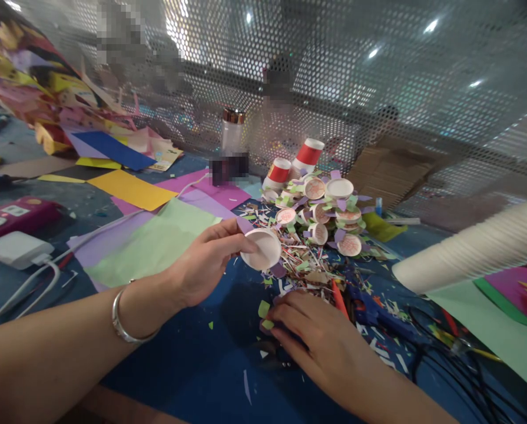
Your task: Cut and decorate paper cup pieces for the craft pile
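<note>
Pinched between the thumb and fingers of my left hand is a shallow white paper cup base, its round face tilted toward me. A purple paper tab shows at its lower edge. My right hand is low over the blue table, closed with its fingertips at small green paper pieces; the exact grip is partly hidden. Just beyond both hands lies a heap of paper scraps. Behind it are piled several finished-looking cup bases with green and purple tabs, some with red line patterns.
Red-and-white paper cups stand behind the pile. A long stack of white cups lies at right, near a blue glue gun and black cable. Coloured sheets, a white charger and cords occupy the left.
</note>
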### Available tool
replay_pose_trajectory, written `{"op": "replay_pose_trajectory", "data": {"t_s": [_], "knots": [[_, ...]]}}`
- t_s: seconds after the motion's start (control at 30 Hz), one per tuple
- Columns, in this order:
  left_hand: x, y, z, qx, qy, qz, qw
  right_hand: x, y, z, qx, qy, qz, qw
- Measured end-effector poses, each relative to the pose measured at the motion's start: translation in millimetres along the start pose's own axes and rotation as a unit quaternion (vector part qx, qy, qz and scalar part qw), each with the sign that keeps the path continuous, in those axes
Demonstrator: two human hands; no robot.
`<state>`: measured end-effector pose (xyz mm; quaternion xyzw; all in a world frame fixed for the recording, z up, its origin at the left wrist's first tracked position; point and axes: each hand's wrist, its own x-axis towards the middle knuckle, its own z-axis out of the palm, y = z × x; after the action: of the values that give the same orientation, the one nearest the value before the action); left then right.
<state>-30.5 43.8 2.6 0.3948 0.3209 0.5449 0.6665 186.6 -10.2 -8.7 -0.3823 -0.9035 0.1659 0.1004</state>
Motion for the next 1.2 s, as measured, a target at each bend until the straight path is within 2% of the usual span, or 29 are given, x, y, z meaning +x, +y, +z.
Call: {"op": "replay_pose_trajectory", "data": {"t_s": [0.2,0.33,0.6,0.87,1.2], "knots": [[-1.4,-1.2,-0.6,0.003,-0.019,-0.009,1.0,4.0,0.6,4.6,-0.037,0.022,-0.035,0.998],[-1.9,-1.7,-0.6,0.005,-0.036,-0.026,0.999,5.4,-0.3,7.6,-0.062,0.067,-0.062,0.994],[-3.4,-6.5,-5.2,-0.013,-0.094,-0.044,0.994,0.4,-4.3,-5.8,0.076,0.219,-0.013,0.973],[-6.7,-9.3,-3.5,0.012,-0.161,-0.051,0.986,0.8,-8.3,-24.5,0.106,0.29,0.015,0.951],[-11.3,-8.4,-5.1,0.157,-0.198,-0.008,0.968,2.6,-13.4,-22.9,0.081,0.34,0.002,0.937]]}}
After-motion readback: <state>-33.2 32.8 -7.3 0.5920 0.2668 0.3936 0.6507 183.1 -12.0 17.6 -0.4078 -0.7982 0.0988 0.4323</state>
